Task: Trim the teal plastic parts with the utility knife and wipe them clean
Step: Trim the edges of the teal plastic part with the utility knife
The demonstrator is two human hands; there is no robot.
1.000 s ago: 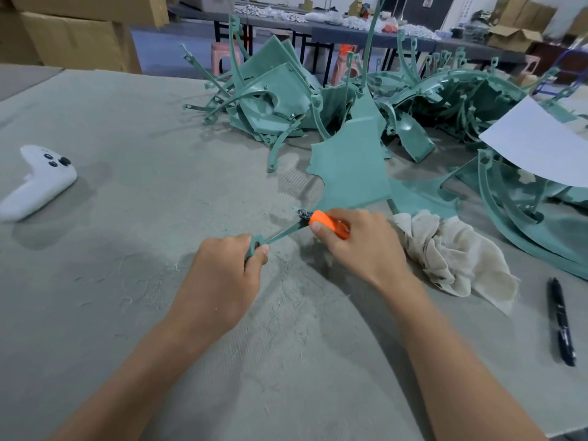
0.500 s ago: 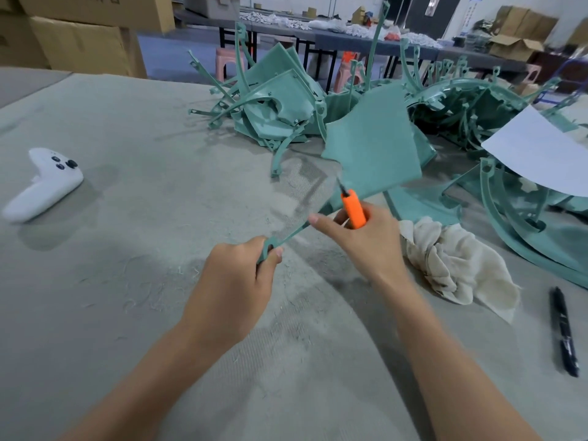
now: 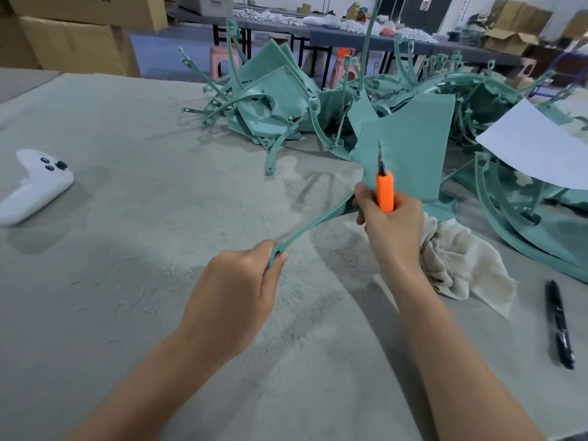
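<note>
A teal plastic part (image 3: 410, 144) with a broad flat panel and a long thin curved arm is held up above the table. My left hand (image 3: 235, 291) grips the near end of that arm. My right hand (image 3: 393, 230) grips an orange utility knife (image 3: 384, 192), its blade pointing up against the panel's near face. A crumpled beige cloth (image 3: 461, 265) lies on the table just right of my right wrist. A heap of more teal parts (image 3: 270, 103) fills the far side of the table.
A white game controller (image 3: 35, 186) lies at the left. A black pen (image 3: 560, 326) lies at the right, near the edge. A white sheet (image 3: 541, 148) rests on teal parts at the far right. Plastic shavings dot the grey table cover (image 3: 111, 249). Cardboard boxes (image 3: 73, 36) stand behind.
The teal part has been raised and tilted more upright. The knife has swung from lying along the thin arm to pointing up against the panel, and my right hand has moved up.
</note>
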